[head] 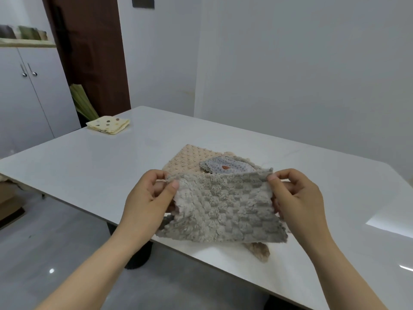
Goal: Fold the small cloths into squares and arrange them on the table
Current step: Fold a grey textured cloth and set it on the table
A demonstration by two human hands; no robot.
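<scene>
A fluffy grey checkered cloth (221, 206) hangs in the air above the white table (93, 166). My left hand (147, 198) pinches its upper left corner and my right hand (297, 198) pinches its upper right corner. Behind it on the table lie a peach bobbled cloth (187, 159) and a pale grey dotted cloth (228, 167) on top of it. A beige fuzzy cloth (259, 250) peeks out below the held one. A folded cream cloth with dots (108, 125) sits at the table's far left corner.
A white cabinet (29, 97) with two handles stands at the left, beside a brown door (93, 52). Green folded material (82, 101) leans behind the table's far corner. Grey floor shows to the left of the table's near edge.
</scene>
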